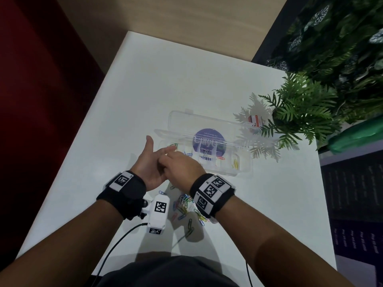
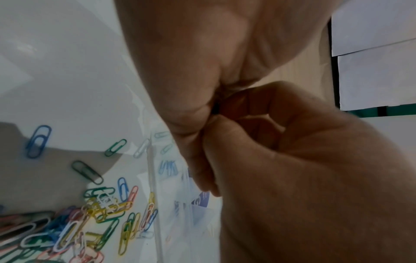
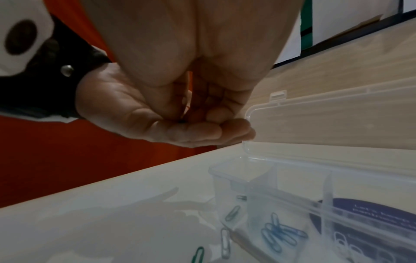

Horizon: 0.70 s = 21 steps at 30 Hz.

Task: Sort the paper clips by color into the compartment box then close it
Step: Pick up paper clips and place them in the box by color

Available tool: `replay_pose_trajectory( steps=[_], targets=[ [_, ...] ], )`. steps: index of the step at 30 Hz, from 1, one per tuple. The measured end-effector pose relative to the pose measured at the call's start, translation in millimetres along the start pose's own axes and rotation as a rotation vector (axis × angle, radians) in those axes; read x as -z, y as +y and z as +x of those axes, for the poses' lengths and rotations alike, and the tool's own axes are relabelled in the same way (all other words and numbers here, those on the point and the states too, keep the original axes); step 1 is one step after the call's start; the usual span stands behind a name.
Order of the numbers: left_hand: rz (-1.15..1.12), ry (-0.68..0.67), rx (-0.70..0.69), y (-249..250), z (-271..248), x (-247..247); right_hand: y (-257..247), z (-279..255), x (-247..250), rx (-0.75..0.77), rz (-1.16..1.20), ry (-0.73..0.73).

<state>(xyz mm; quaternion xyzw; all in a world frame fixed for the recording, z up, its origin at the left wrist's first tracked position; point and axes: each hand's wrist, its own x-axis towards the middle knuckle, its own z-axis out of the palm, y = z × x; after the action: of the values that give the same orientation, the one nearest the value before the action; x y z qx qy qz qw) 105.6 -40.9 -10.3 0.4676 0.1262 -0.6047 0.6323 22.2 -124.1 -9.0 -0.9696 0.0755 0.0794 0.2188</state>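
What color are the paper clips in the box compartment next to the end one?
Blue. The paper clips lie in the compartment box, seen best in the right wrist view.

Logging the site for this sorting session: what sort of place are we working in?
Probably an office or a lounge-like indoor space, not a workshop. The work surface is a plain white table, an artificial-looking fern stands at its right edge before a foliage wall, and the clear compartment box holds office paper clips.

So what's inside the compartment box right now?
The compartment box holds green, blue, white, red and yellow clips, each apart; the hands cover part of its left end.
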Motion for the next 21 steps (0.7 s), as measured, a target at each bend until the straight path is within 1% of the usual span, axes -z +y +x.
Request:
replay_pose_trajectory(
  steps=[2, 3, 4, 5, 7, 8, 10, 13, 15, 18, 21],
  targets=[
    [-0.001, -0.024, -0.002, 1.0, -0.3, 1.8, -1.4, 2.3, 7.5, -0.065, 0.145, -0.020],
    [0.003, -0.034, -0.007, 1.7, -0.1, 3.2, 0.4, 3.6, 12.4, -0.131, 0.235, -0.013],
    [0.015, -0.028, -0.014, 2.5, 0.2, 4.9, 4.6, 5.4, 16.5, -0.209, 0.307, 0.024],
    [0.034, -0.003, -0.026, 3.6, 0.8, 7.2, 11.1, 8.1, 19.5, -0.289, 0.347, 0.084],
    [0.088, 0.091, -0.054, 6.0, 1.3, 11.9, 25.7, 15.5, 21.4, -0.425, 0.375, 0.184],
    [0.105, 0.141, -0.073, 7.0, 1.2, 14.2, 31.4, 20.2, 20.6, -0.479, 0.385, 0.197],
    [0.120, 0.210, -0.121, 8.3, 0.8, 17.5, 38.1, 31.6, 17.5, -0.555, 0.394, 0.168],
    [0.178, 0.259, -0.163, 8.5, 0.6, 20.3, 40.8, 44.1, 10.5, -0.615, 0.390, 0.101],
    [0.217, 0.272, -0.182, 7.8, 1.8, 21.0, 41.8, 46.3, 6.7, -0.626, 0.424, 0.088],
    [0.300, 0.299, -0.225, 3.7, 5.1, 25.7, 45.5, 39.3, 7.6, -0.630, 0.519, 0.118],
    [0.466, 0.339, -0.243, -3.6, 11.2, 38.4, 55.9, 20.0, 17.7, -0.611, 0.538, 0.154]
  ],
)
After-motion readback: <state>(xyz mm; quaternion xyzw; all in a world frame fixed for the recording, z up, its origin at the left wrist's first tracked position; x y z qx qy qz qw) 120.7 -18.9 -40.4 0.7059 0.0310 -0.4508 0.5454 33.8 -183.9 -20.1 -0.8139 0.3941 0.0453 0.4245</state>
